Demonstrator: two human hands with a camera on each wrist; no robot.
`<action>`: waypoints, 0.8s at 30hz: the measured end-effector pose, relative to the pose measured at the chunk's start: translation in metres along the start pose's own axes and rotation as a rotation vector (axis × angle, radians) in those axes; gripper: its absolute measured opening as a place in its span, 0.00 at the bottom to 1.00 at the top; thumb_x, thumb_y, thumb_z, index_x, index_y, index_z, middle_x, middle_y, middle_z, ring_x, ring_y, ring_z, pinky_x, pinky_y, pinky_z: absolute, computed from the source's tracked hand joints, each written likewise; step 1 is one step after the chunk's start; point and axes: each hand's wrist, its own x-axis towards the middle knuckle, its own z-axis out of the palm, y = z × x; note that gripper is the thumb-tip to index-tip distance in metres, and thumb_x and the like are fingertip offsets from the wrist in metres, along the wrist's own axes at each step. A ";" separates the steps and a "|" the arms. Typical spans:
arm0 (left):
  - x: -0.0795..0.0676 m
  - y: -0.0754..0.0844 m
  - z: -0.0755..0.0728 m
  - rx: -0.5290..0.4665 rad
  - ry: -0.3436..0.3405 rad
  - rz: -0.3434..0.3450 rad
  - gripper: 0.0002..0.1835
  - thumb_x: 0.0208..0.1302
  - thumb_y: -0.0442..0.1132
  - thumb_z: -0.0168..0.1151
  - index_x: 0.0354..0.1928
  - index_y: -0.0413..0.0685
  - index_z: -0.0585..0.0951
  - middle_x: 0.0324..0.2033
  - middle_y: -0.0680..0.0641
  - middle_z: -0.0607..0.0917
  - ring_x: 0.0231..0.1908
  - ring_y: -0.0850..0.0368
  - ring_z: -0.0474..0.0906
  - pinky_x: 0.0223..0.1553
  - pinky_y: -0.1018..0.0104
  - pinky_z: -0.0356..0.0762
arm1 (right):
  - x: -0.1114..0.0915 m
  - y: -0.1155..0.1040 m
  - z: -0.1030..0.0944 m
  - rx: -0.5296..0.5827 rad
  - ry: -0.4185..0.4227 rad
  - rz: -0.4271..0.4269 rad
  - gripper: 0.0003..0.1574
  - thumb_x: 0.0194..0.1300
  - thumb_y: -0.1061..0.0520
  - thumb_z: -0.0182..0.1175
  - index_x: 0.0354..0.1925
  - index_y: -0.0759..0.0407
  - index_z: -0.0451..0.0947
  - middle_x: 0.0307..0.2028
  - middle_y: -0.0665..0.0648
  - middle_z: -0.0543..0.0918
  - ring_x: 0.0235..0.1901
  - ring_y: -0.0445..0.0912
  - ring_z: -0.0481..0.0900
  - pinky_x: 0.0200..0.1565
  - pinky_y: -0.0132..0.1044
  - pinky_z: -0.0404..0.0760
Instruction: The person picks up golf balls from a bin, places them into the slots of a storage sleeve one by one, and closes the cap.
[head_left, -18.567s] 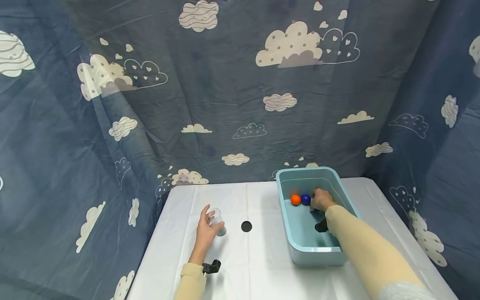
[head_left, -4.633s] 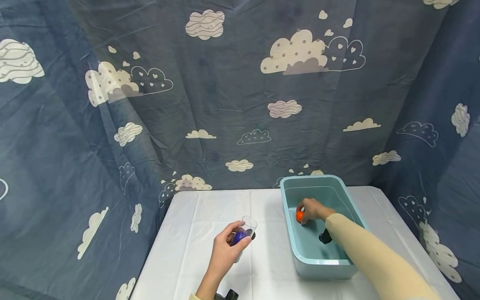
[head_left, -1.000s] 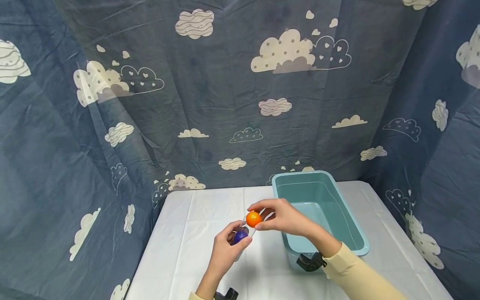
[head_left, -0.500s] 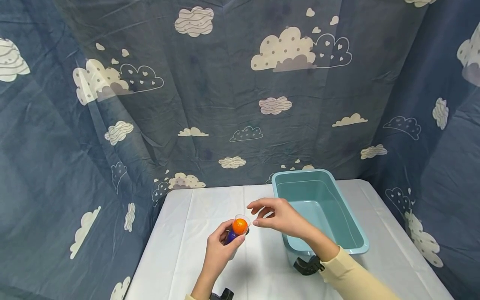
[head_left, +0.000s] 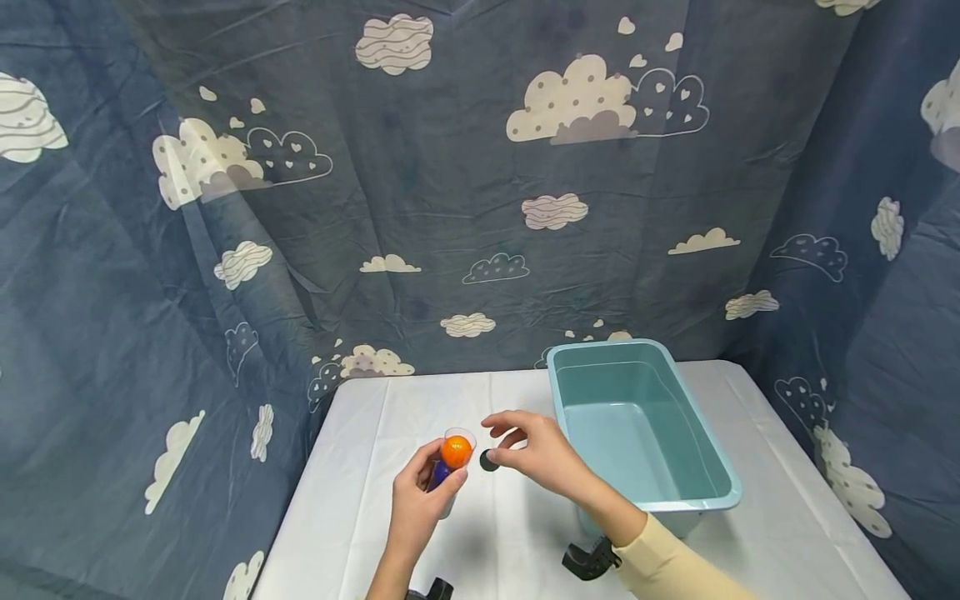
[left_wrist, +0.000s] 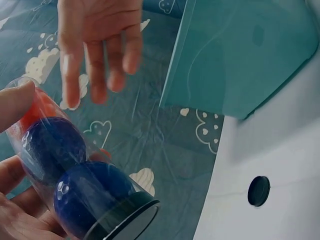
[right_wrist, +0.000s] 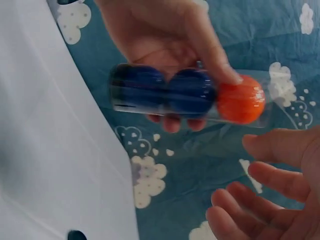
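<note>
My left hand [head_left: 416, 498] grips a clear plastic tube [right_wrist: 268, 95], tilted, with its mouth up and a dark base at the lower end. Two blue balls [right_wrist: 192, 93] sit in its lower part, and an orange ball [head_left: 456, 452] lies above them near the mouth. To the right, my right hand [head_left: 547, 457] hovers with loosely bent fingers and holds nothing. Its thumb overlaps a round black lid [head_left: 488, 460] in the head view. The left wrist view shows that lid lying on the white cloth, apart from the fingers.
A teal bin [head_left: 630, 450] with no balls in it stands at the right of the white-covered table [head_left: 420, 396]. Behind hangs a dark cloud-print curtain [head_left: 450, 158]. A black wrist camera [head_left: 592, 558] sits on the right wrist.
Earlier the balls lay in the bin. My right hand brought the orange ball to the tube's mouth and let it go inside. Since then, both hands have shifted left, the right also lower.
</note>
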 end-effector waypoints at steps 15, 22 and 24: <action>-0.005 -0.004 -0.021 -0.026 0.052 0.026 0.24 0.58 0.41 0.76 0.57 0.50 0.81 0.50 0.50 0.86 0.51 0.54 0.83 0.55 0.58 0.78 | 0.011 0.054 0.061 -0.083 0.199 0.055 0.25 0.56 0.61 0.74 0.53 0.55 0.83 0.39 0.53 0.84 0.35 0.47 0.84 0.32 0.35 0.82; -0.009 -0.006 -0.023 -0.022 0.057 -0.001 0.24 0.58 0.40 0.76 0.57 0.46 0.81 0.51 0.46 0.86 0.52 0.52 0.83 0.54 0.67 0.77 | 0.015 0.105 0.079 -0.156 0.270 0.136 0.27 0.54 0.59 0.75 0.54 0.57 0.83 0.42 0.59 0.84 0.40 0.55 0.84 0.37 0.42 0.80; -0.010 -0.007 -0.024 -0.023 0.068 -0.012 0.24 0.58 0.39 0.77 0.57 0.47 0.81 0.51 0.46 0.86 0.52 0.52 0.83 0.54 0.67 0.77 | 0.015 0.118 0.082 -0.168 0.288 0.145 0.28 0.54 0.60 0.76 0.54 0.58 0.83 0.43 0.61 0.84 0.39 0.57 0.83 0.37 0.43 0.78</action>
